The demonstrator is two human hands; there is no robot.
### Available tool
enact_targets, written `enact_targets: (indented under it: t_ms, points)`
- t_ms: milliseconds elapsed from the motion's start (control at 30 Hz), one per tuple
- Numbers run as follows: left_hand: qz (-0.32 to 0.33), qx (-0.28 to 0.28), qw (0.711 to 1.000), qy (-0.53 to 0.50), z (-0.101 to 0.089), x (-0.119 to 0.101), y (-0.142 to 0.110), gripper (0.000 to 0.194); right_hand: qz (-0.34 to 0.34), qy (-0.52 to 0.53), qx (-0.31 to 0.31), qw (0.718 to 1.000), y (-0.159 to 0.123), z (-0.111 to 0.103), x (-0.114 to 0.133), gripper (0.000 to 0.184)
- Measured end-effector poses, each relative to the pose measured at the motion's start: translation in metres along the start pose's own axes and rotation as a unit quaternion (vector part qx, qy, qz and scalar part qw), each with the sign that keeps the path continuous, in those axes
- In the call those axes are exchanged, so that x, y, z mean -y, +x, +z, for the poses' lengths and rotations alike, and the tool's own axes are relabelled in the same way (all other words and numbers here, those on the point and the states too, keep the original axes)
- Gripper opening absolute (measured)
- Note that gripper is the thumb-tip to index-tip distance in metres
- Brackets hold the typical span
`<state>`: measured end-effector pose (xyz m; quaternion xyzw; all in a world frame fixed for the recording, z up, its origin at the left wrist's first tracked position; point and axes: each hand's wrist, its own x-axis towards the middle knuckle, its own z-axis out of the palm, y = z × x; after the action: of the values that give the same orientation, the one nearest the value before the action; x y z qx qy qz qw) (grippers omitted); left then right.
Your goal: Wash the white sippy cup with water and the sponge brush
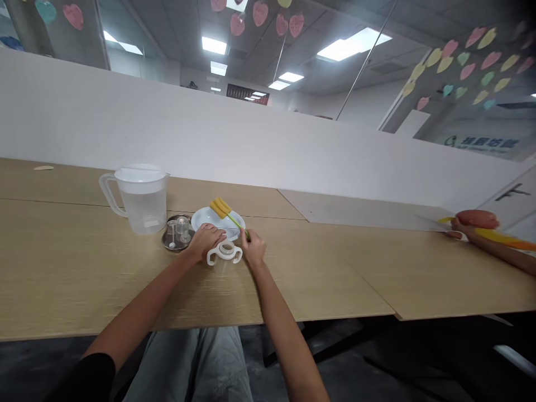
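My right hand (253, 247) is closed around the green handle of a sponge brush (220, 207). The brush's yellow sponge head lies over the far rim of a shallow white dish (200, 218). At the dish's near left edge, my left hand (206, 239) grips the rim, its fingers close together; the thumb is hidden. Between my wrists stands a white ring with two side handles (226, 251), with a clear part below it that looks like a baby bottle. Left of the dish, a round metal tray (166, 243) holds small clear pieces (182, 228), partly behind my left hand.
A lidded clear pitcher (145, 204) with liquid stands at the back left of the wooden table (84, 268). A small flat pale piece (44, 167) lies farther left. Another person's arm (498, 248) reaches in at far right, near a reddish-brown object (477, 219). A white wall (234, 145) runs behind.
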<state>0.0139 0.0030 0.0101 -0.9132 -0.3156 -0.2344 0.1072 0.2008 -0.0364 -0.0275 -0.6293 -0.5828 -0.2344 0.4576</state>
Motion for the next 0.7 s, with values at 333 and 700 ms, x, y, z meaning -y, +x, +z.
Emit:
enact_targets:
  t_ms: [333,700]
  points:
    - [-0.033,-0.056,0.987,-0.147,-0.001,0.002,-0.011,0.037,0.02,0.0,0.008,1.0,-0.001,-0.003,-0.001,0.051]
    - [-0.189,-0.323,0.904,-0.207,-0.015,-0.008,-0.016,0.036,0.03,0.01,0.007,0.999,-0.001,-0.01,0.003,0.049]
